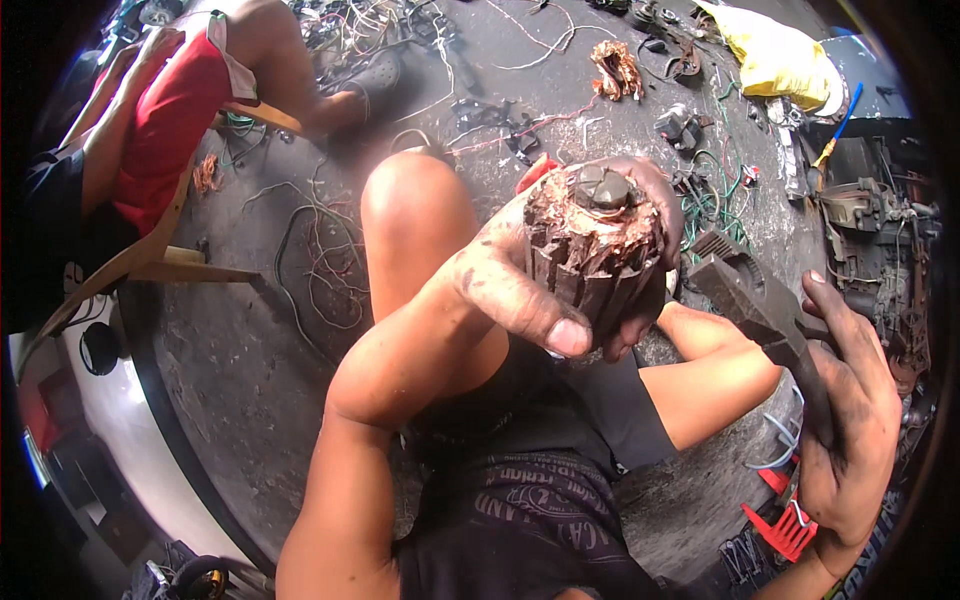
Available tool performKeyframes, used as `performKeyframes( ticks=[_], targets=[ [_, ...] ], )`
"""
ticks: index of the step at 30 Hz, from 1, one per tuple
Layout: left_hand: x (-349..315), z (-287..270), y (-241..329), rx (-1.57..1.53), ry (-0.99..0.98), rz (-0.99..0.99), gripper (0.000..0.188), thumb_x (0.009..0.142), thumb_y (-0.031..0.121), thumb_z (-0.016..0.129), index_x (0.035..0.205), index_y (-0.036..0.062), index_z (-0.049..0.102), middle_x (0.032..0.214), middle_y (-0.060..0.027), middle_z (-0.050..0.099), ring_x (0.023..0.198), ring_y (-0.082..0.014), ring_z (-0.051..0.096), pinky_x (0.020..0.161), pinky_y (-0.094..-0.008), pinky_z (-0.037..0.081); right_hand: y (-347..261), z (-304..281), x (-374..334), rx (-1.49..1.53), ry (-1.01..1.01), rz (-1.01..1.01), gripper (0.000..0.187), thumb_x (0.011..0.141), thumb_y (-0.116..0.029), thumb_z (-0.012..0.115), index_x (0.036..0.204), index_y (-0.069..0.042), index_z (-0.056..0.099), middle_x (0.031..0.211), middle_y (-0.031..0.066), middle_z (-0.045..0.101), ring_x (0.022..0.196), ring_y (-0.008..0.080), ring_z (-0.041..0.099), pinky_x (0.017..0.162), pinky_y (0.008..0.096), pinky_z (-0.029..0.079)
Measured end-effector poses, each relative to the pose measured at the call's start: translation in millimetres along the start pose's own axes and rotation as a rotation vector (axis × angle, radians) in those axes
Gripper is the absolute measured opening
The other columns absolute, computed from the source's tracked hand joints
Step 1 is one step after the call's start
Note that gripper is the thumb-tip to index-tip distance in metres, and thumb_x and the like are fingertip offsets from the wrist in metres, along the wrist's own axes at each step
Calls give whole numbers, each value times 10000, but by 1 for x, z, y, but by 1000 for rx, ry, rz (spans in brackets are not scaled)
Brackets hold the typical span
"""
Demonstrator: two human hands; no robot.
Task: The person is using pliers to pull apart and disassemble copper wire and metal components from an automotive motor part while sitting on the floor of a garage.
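Observation:
My left hand [510, 285] is wrapped around a motor armature [600, 250], a dark slotted cylinder with ragged copper at its upper end and a stubby shaft tip. The thumb presses its near side; the fingers go round the far side. At the right, my right hand [855, 405] holds a heavy dark metal tool [765, 315] that looks like a hammer. Its blocky head points toward the armature, a little apart from it, and its handle lies against the palm. The fingers of this hand are partly stretched out. Both hands are smudged black.
Copper winding scraps [616, 70] and tangled wires [320, 240] lie on the dark floor. A yellow sack [775, 60] is at the far right, near a blue-handled tool [840, 135] and piled metal parts [880, 230]. Another person's leg [275, 65] and a wooden seat [165, 235] are at left.

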State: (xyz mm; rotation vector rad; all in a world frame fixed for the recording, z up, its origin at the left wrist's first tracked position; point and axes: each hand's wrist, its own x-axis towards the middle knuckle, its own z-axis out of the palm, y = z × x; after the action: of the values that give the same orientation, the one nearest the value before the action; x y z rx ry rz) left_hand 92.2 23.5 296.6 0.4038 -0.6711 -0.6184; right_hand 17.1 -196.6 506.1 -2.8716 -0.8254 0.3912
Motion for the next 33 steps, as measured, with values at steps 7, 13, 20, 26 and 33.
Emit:
performKeyframes(
  ticks=[7,13,20,26,33],
  targets=[
    [-3,3,4,102,72,-43,752,476,292,823,1024,-90,476,848,-155,550,678,-250,611,607,-364,523,-4,0,1,-13,-22,26,502,678,19,541,1178,-15,558,1327,291,532,1108,448,582,963,496,449],
    [-5,6,-3,-136,83,-5,632,564,2,797,1117,-20,492,848,-129,626,715,-196,624,619,-307,503,-3,5,2,2,-48,70,461,634,21,531,1086,69,605,1326,282,538,1117,416,584,986,462,431],
    [-1,8,-3,8,167,-50,593,579,-7,802,1111,6,539,893,-49,631,808,-127,600,697,-265,485,-2,11,-1,-17,5,77,369,636,21,556,994,83,623,1258,306,572,1016,440,616,915,459,474],
    [-9,5,-3,203,215,-56,601,585,133,867,1092,8,569,933,-35,625,847,-111,574,755,-278,480,26,30,1,93,-7,107,347,658,19,534,992,53,620,1069,266,620,926,423,625,848,418,490],
    [-3,10,-10,620,366,85,621,609,66,838,1149,-14,542,957,-45,634,885,-112,578,792,-265,475,143,85,-10,-152,123,341,318,698,48,569,1015,30,588,913,212,553,872,414,568,797,445,461]
  ],
)
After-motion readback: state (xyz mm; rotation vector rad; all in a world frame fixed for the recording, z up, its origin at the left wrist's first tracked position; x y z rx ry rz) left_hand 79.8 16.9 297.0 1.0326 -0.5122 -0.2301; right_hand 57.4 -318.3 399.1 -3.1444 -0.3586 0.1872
